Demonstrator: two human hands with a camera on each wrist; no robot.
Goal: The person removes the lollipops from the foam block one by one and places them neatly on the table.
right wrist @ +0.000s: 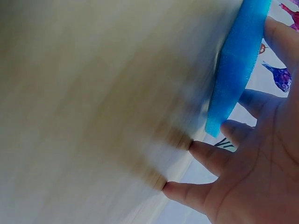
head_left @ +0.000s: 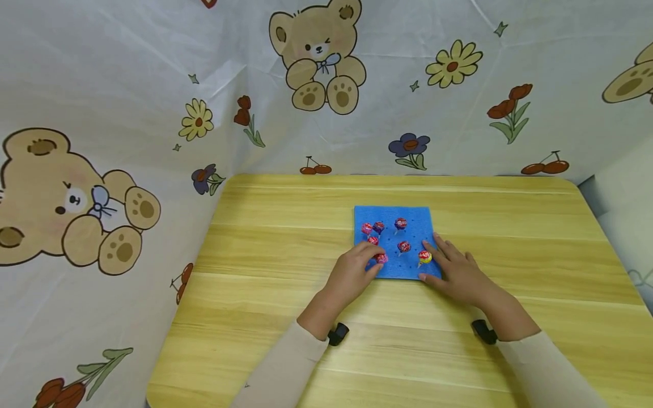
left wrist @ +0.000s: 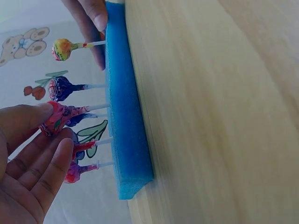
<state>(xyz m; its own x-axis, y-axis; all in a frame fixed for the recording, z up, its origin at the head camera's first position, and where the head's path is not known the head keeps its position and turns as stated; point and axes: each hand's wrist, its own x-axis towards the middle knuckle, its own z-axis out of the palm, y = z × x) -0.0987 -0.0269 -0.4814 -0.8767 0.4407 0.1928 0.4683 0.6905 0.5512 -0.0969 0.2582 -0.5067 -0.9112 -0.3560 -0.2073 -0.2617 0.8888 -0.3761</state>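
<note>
Several wrapped lollipops stand by their sticks in a blue foam block (head_left: pixel 393 271) on the table. My left hand (head_left: pixel 352 275) pinches the head of a pink lollipop (left wrist: pixel 58 116) at the block's near left; its stick meets the foam. My right hand (head_left: pixel 459 277) lies at the block's right edge, fingers spread, some fingertips on the foam and others on the tabletop. Close to that hand is a yellow lollipop (head_left: pixel 424 257). Dark blue lollipops (head_left: pixel 400 224) and red ones (head_left: pixel 404 247) stand farther in, and a pink one (head_left: pixel 367 228) at the far left.
The wood-grain table (head_left: pixel 245 272) has rounded corners. A white cloth (head_left: pixel 204 45) printed with bears and flowers hangs behind it and along the left side. Small holes dot the foam's top. Black wrist straps (head_left: pixel 338 334) show below both hands.
</note>
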